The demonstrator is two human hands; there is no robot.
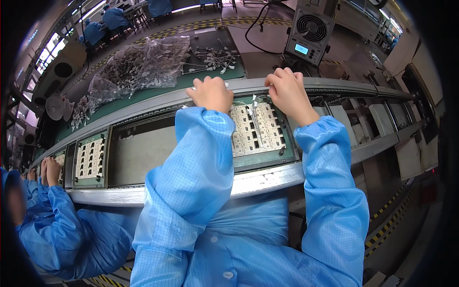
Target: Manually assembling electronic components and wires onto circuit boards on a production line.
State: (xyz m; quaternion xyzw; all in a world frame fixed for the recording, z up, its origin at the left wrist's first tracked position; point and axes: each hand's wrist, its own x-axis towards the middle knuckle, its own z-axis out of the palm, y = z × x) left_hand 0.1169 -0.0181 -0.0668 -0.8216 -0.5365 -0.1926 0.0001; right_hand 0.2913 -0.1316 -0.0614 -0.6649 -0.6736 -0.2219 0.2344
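Note:
A cream circuit board panel [244, 144] with rows of black parts sits in a green fixture [256, 160] on the conveyor in front of me. Above the panel's upper left corner, my left hand [212, 94] is closed, fingers curled; small white connector ends poke out around it, so it appears to grip wire leads. At the upper right corner, my right hand [290, 94] is closed in a pinch, and its fingers hide whatever is between them. A pale wire lead [256, 122] with a white connector lies across the panel between both hands.
Beyond the conveyor rail [158, 106], a bag of wire leads [138, 62] and a loose pile of leads [217, 58] lie on a green mat. A fan unit [311, 36] stands at the far right. Another fixture with a panel [90, 160] and a co-worker's hands [50, 171] are left.

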